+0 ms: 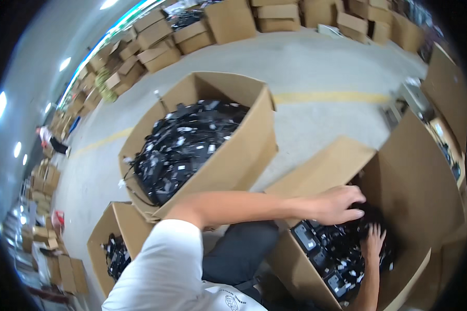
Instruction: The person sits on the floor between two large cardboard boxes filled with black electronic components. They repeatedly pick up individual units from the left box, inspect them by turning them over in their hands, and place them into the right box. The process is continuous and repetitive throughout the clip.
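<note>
Black parts [342, 264] lying well below the rim inside right-hand carton [420, 176], with right hand [372, 242] resting on them, fingers spread, and left hand [340, 206] just above, fingers and thumb apart, cannot tell whether around anything. Handling apparently mid-course, with large carton [244, 160] already heaped and small carton [132, 223] only partly filled; cannot tell how much left.

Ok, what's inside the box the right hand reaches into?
Jumbled black items, some with grey panels. The left hand and right hand hide some; anything beneath is covered.
</note>
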Demonstrator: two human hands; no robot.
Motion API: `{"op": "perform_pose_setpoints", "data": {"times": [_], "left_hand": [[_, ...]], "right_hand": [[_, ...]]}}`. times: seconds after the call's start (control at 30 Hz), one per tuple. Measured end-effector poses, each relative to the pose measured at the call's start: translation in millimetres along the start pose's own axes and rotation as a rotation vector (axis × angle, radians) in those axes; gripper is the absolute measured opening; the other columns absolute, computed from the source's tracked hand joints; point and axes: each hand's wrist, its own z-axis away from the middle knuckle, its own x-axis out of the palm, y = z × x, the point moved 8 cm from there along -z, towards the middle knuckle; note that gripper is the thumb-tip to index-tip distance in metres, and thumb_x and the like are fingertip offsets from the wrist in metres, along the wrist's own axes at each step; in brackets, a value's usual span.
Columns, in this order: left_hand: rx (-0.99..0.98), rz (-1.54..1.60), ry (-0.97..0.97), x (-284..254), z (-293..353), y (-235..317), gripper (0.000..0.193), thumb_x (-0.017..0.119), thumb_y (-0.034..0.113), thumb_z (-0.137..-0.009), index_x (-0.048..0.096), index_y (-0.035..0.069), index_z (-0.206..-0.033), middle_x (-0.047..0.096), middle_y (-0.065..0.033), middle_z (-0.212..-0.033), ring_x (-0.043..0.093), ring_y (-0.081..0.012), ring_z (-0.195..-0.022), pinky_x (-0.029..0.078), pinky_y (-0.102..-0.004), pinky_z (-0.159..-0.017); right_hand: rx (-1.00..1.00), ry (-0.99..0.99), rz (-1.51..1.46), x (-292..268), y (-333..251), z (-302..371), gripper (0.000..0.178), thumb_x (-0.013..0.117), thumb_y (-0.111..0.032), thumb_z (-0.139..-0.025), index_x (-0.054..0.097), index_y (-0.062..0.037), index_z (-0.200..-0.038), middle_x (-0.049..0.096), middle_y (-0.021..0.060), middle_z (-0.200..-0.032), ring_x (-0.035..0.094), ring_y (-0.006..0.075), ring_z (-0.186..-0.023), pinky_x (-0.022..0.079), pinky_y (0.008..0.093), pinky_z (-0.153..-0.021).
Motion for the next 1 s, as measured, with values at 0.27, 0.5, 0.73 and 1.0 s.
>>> {"op": "perform_pose_setpoints", "data": {"times": [0.27,0.5,0.73,1.0], "left_hand": [[-0.913,-0.759,0.697,-355,393,-40,0.035,0.071,0.033,-0.091,0.075,0.001,-0.103,0.075,-0.0195,-0.097,0.072,-0.0354,-0.094,0.057,-0.0423,-0.087],[-1.176,-1.507,0.283,-371,492,-132,0.054,0.078,0.037,-0.083,0.062,-0.006,-0.111,0.061,-0.0158,-0.104,0.063,-0.0319,-0.104,0.056,-0.0426,-0.084],[-1.063,-0.764,0.692,-437,498,-91,0.028,0.062,0.01,-0.083,0.064,-0.007,-0.105,0.071,-0.0288,-0.101,0.07,-0.0444,-0.099,0.055,-0.0486,-0.089],[-0.622,0.085,0.661,-357,341,93,0.033,0.064,0.005,-0.095,0.061,-0.006,-0.126,0.07,-0.0056,-0.113,0.065,-0.0107,-0.1,0.056,-0.0298,-0.089]], "right_hand": [[0.092,-0.187,-0.137,-52,-7,74,0.073,0.083,-0.022,-0.077,0.055,0.0047,-0.139,0.048,0.024,-0.153,0.036,0.0397,-0.149,0.023,0.0549,-0.125],[-0.178,-0.05,-0.165,-121,-80,61,0.062,0.082,-0.022,-0.076,0.063,0.0059,-0.128,0.06,0.0258,-0.139,0.051,0.0429,-0.135,0.04,0.0494,-0.115],[-0.351,0.039,-0.392,-252,-250,84,0.051,0.079,-0.014,-0.084,0.064,0.006,-0.129,0.064,0.0241,-0.135,0.058,0.0389,-0.13,0.046,0.0422,-0.111],[-0.528,-0.304,-1.566,-296,-440,89,0.091,0.078,-0.029,-0.093,0.025,0.0058,-0.159,0.045,0.0257,-0.155,0.045,0.0327,-0.144,0.04,0.0433,-0.117]]}}
